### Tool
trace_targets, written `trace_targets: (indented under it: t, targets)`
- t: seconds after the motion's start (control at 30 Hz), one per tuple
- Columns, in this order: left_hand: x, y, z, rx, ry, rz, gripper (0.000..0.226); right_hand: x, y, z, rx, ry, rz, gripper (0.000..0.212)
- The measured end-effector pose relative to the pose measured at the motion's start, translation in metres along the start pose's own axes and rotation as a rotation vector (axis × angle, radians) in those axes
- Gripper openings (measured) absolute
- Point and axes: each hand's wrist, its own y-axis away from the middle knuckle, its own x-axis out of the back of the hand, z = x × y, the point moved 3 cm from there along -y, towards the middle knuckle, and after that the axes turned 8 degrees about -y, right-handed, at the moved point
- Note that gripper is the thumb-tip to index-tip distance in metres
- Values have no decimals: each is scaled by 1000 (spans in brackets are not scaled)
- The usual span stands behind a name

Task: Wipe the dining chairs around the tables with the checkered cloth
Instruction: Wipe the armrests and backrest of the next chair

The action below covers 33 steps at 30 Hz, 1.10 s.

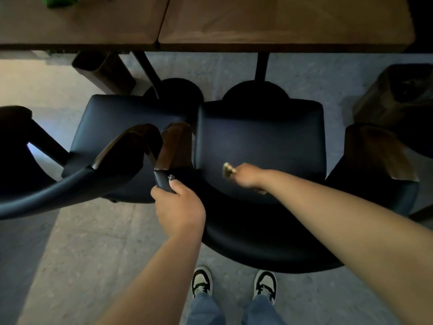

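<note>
A dark padded dining chair (260,137) stands right below me, its curved backrest nearest my legs. My left hand (179,205) grips the left end of that backrest, where the padding meets the wooden arm (174,146). My right hand (246,177) reaches over the backrest down to the rear of the seat and holds a small bunched cloth (227,169). Only a pale, blurred corner of the cloth shows, so its pattern is unclear. A second dark chair (112,134) stands close on the left.
Two wooden tables (281,24) sit side by side beyond the chairs, on black pedestal bases (256,92). More chairs stand at the far left (16,141) and far right (379,156). A green object (61,1) lies on the left table. My feet (234,283) stand on grey floor.
</note>
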Motion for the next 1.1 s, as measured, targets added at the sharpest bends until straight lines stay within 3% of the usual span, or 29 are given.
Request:
trace_targets:
  t: [0.1,0.4,0.57,0.67,0.73,0.8,0.87,0.97,1.1]
  targets:
    - [-1,1,-1,-10,-8,4,41,-38,-4,3,-10,4,-142,40]
    - [0,1,-1,-22,22,15,36,-17,76,-14,266,-15,-140,24]
    - [0,4,-1,-17,30,20,33,-1,148,-8,397,-232,-136,38]
    - [0,3,-1,-18,28,24,32,6,185,0,410,-335,-230,25]
    - [0,1,-1,-26,32,26,35,10,192,10,369,-387,-299,33]
    - [-1,0,-1,-26,36,29,35,22,182,17,313,-521,-251,26]
    - [-1,0,-1,-24,33,24,30,41,151,24,253,-589,-27,22]
    - [-2,0,-2,-20,21,18,20,58,84,33,106,-288,231,27]
    - [-1,0,-2,-34,15,27,19,14,27,31,75,-10,56,31]
